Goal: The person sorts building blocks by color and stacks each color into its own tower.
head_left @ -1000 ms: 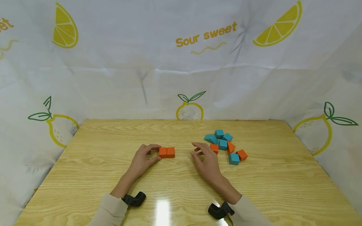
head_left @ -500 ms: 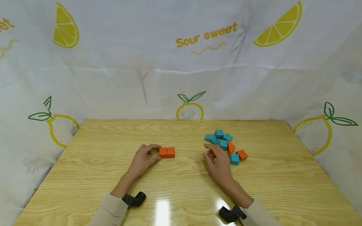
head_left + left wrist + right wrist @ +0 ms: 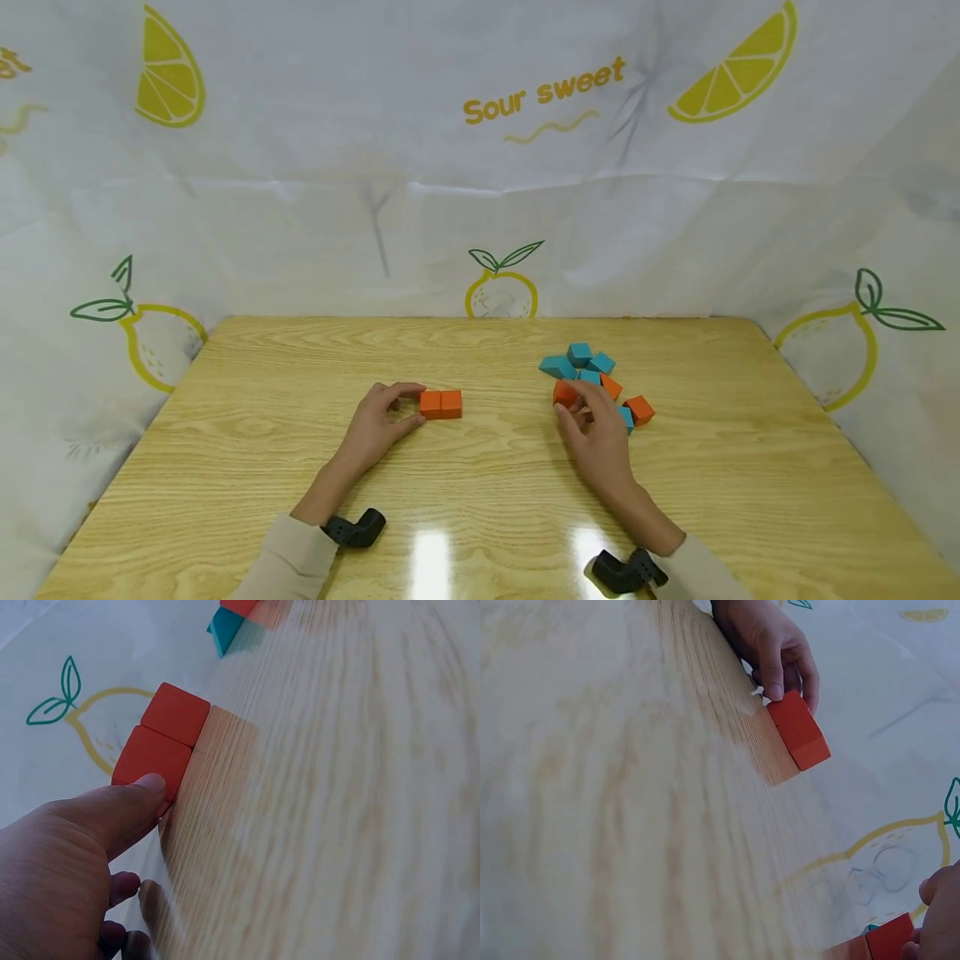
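Observation:
My left hand (image 3: 375, 425) pinches the left one of two orange cubes (image 3: 431, 405) between thumb and fingers. The second orange cube (image 3: 452, 404) sits flush against it; the left wrist view shows the pair of orange cubes (image 3: 166, 739) in a row, thumb pressing the near one. Further right, my right hand (image 3: 600, 442) has thumb and index finger around another orange cube (image 3: 564, 393), partly hidden by the fingers. In the right wrist view this orange cube (image 3: 890, 937) shows at the bottom edge beside the fingertips (image 3: 930, 889).
Behind and right of my right hand lie several blue blocks (image 3: 579, 355), an orange triangular block (image 3: 611, 386) and an orange cube (image 3: 640, 410). A blue cube (image 3: 625, 419) is partly covered by that hand. The wooden table (image 3: 480, 517) ends at a lemon-print cloth (image 3: 337, 242).
My right hand has moved right toward the pile, and its thumb and index finger now hold the nearest orange cube. My left hand keeps its place on the two joined cubes.

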A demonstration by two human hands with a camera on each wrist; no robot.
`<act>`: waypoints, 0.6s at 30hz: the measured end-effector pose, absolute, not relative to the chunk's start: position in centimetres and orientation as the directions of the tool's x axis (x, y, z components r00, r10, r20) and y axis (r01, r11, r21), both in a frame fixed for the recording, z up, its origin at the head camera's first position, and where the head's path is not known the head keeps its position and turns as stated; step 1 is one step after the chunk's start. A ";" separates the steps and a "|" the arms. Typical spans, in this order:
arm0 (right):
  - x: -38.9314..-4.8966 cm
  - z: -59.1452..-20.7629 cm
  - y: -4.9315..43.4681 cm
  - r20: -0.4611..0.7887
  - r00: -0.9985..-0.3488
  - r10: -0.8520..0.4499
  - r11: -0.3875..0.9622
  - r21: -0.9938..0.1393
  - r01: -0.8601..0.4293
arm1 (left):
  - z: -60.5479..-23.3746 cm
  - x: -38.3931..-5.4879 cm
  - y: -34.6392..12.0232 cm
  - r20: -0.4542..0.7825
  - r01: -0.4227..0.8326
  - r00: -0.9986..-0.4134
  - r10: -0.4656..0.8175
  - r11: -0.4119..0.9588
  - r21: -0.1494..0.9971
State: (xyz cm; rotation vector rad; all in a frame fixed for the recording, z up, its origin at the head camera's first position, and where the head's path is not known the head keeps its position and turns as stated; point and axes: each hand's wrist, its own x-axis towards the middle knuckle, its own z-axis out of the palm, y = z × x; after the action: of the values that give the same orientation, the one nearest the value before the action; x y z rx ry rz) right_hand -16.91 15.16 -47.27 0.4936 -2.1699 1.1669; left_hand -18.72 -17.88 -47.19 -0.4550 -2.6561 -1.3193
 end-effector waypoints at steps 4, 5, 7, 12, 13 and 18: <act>-16.9 -47.2 15.1 0.615 -0.789 -0.017 0.552 -0.652 -0.520 | -47.1 -18.6 -17.9 0.264 0.336 -0.942 0.208 0.559 0.758; -16.8 -47.1 15.1 0.598 -0.801 -0.014 0.556 -0.661 -0.503 | -47.0 -18.6 -17.9 0.264 0.337 -0.942 0.210 0.556 0.760; -16.8 -47.0 15.0 0.564 -0.825 -0.012 0.564 -0.678 -0.472 | -47.0 -18.6 -17.9 0.265 0.339 -0.941 0.212 0.554 0.760; -16.9 -47.1 15.1 0.508 -0.861 -0.017 0.575 -0.700 -0.424 | -46.9 -18.6 -17.9 0.260 0.337 -0.941 0.216 0.555 0.760; -17.0 -47.1 15.1 0.501 -0.865 -0.019 0.577 -0.701 -0.419 | -46.9 -18.6 -17.9 0.259 0.336 -0.941 0.216 0.555 0.761; -17.0 -47.2 15.2 0.473 -0.881 -0.022 0.589 -0.706 -0.394 | -46.9 -18.6 -17.9 0.257 0.335 -0.942 0.215 0.554 0.762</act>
State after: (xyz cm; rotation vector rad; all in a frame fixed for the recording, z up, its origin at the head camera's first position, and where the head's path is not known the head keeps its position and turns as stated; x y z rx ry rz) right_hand -16.95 15.15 -47.19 0.3338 -2.4040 1.2139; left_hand -18.57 -17.91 -46.95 -0.4716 -2.6491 -1.3435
